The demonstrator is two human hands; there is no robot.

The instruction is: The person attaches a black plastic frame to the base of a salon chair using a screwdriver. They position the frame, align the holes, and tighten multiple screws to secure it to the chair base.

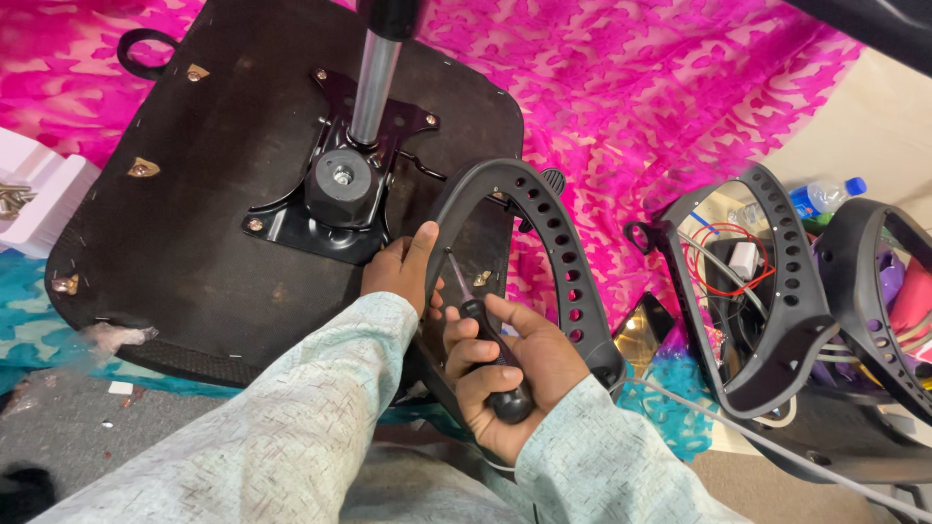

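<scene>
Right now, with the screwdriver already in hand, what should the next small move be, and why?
Probably keep the armrest steady with the left hand and turn the screwdriver in the right hand. Its tip already points at the armrest's mounting end against the upturned chair seat, and the left hand grips the armrest right beside it. Whether the tip sits in a screw cannot be seen.

Hands' workspace tight: left hand (403,275) and right hand (510,374) sit inside the loop of the black armrest (544,252), hemmed by the seat underside (194,194) and its metal column (374,87) (upright, left), spare armrests (777,301) crowding right; pink cloth (641,107) beyond lies open.
</scene>
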